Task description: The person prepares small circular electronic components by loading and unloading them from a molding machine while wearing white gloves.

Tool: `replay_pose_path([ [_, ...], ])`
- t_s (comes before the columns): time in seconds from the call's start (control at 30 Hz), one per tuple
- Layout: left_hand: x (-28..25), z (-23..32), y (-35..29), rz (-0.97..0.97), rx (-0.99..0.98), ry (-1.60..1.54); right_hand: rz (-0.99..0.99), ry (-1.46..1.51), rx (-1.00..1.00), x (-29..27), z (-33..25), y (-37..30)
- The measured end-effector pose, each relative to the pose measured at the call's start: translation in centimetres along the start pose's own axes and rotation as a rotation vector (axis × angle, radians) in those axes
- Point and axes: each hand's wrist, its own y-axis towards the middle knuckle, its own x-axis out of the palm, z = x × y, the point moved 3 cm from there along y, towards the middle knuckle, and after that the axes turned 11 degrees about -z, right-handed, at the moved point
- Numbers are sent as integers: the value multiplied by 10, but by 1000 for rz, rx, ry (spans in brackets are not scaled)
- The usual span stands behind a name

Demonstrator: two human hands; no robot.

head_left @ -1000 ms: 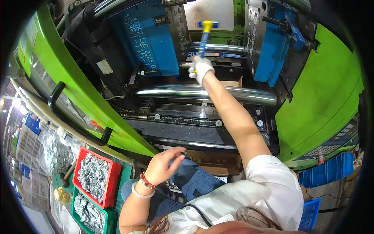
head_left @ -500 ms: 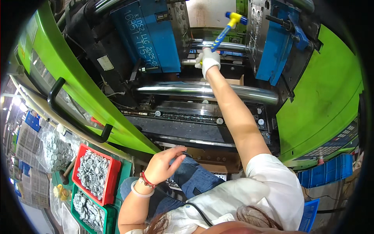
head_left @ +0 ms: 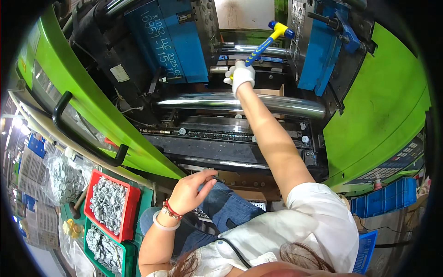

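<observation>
- Nearest my head camera, I have the person's white shirt (head_left: 277, 219) and the blue jeans (head_left: 228, 207) below it.
- The left hand (head_left: 188, 193) hangs above the jeans, bare and loosely curled, thumb parted from forefinger; I cannot tell whether the folded fingers hide anything. A red beaded bracelet (head_left: 171, 211) and a pale bangle (head_left: 164, 224) circle that wrist.
- Off to my left, a red tray (head_left: 133, 207) full of small grey metal discs overlaps a green tray (head_left: 128, 261) of similar pieces; a clear bag (head_left: 66, 182) of discs lies near them.
- At my right sits a blue crate (head_left: 385, 201).
- Beyond the left hand, I see a green machine door (head_left: 113, 134) with a black bent handle (head_left: 85, 138).
- The right arm reaches over a thick polished bar (head_left: 286, 106).
- The right hand (head_left: 241, 77), in a white glove, is wrapped round the handle of a blue-and-yellow hammer (head_left: 261, 50).
- I find that hammer tilted, its head up and to the right, in the gap between a left blue block (head_left: 184, 51) and a right blue block (head_left: 320, 53).
- Farthest off stands a pale stained panel (head_left: 244, 14).
</observation>
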Motion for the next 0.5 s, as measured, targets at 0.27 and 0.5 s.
replay_pose_path([
  [0.27, -1, -4, -1, 23, -23, -8, -350, -231, 358, -14, 18, -20],
  [0.5, -1, -2, 2, 26, -17, -23, -21, -154, 190, 7, 23, -9],
])
